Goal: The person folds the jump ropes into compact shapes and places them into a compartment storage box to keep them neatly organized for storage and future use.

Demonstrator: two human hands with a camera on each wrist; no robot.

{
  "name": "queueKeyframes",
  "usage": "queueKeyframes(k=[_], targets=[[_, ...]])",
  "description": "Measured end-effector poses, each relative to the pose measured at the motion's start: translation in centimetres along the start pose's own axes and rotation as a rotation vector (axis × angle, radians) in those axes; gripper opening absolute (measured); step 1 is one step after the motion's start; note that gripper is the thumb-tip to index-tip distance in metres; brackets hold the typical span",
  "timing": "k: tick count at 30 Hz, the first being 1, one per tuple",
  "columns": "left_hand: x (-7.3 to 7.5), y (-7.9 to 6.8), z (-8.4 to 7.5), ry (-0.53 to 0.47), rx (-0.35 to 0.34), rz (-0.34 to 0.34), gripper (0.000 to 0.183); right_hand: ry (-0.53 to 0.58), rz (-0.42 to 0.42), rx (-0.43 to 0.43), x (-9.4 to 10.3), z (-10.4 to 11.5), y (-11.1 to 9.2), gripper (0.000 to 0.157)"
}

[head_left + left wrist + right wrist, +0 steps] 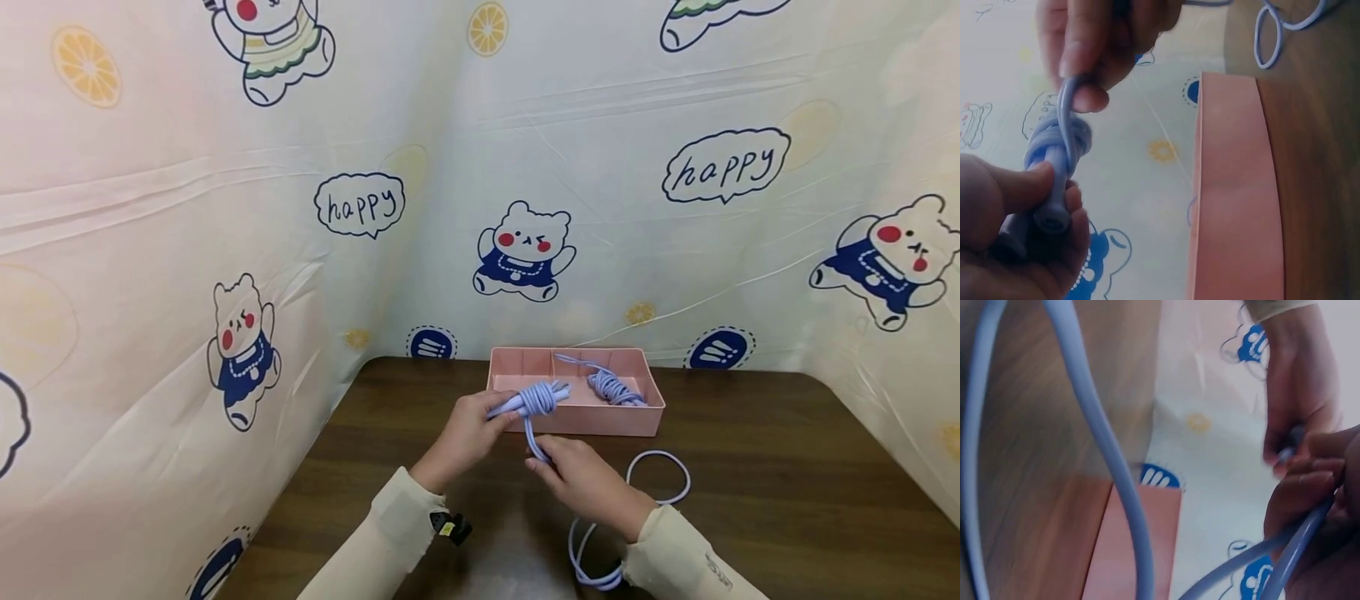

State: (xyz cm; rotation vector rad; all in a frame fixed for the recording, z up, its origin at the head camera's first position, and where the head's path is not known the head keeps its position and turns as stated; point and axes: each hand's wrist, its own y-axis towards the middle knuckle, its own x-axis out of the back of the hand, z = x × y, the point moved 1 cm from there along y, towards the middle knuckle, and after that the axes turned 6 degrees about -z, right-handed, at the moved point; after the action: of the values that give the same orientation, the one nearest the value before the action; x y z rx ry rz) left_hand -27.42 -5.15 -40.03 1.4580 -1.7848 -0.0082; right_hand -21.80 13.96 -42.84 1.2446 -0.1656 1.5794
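Note:
My left hand (467,432) grips the two light-blue handles of a jump rope (538,399), held up in front of a pink box. Several turns of its cord are wound round the handles, and one flared handle end (1052,220) pokes out by the left thumb. Just below and to the right, my right hand (588,482) pinches the cord, which runs tight up to the windings. From the right hand the rest of the cord (663,454) trails in loose loops over the table, partly hidden by the forearm.
The pink box (592,422) stands at the table's back with a divider inside. In its right compartment lies a second wound blue rope (613,388). The dark wooden table (757,475) meets a printed curtain (600,275) behind and at the sides.

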Motion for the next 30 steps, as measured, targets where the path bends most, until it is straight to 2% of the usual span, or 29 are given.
queueKeyframes(k=[4, 8, 13, 17, 21, 25, 27, 30], targets=[[-0.1, 0.2, 0.3, 0.006, -0.004, -0.077, 0.031, -0.044, -0.005, -0.074, 0.5, 0.8, -0.2, 0.022], [0.1, 0.5, 0.3, 0.015, -0.035, -0.192, 0.03, -0.11, -0.054, -0.084, 1.0, 1.3, -0.3, 0.041], [0.3, 0.8, 0.2, 0.038, -0.075, -0.319, 0.031, -0.176, -0.096, -0.083, 1.0, 1.4, -0.2, 0.043], [0.4, 1.0, 0.3, 0.029, -0.052, -0.35, 0.031, -0.219, -0.132, -0.029, 0.9, 1.4, -0.2, 0.038], [0.2, 1.1, 0.5, 0.033, -0.018, -0.307, 0.029, -0.259, -0.186, 0.155, 1.1, 1.5, 0.0, 0.03], [-0.3, 1.1, 0.5, 0.099, -0.023, -0.207, 0.026, -0.296, -0.243, 0.331, 1.8, 1.5, 0.3, 0.017], [-0.4, 0.9, 0.4, 0.144, -0.027, -0.146, 0.026, -0.326, -0.263, 0.383, 2.5, 1.5, 0.5, 0.015], [-0.7, 0.8, 0.4, 0.2, -0.019, -0.047, 0.026, -0.391, -0.247, 0.409, 3.6, 1.4, 0.9, 0.024]])
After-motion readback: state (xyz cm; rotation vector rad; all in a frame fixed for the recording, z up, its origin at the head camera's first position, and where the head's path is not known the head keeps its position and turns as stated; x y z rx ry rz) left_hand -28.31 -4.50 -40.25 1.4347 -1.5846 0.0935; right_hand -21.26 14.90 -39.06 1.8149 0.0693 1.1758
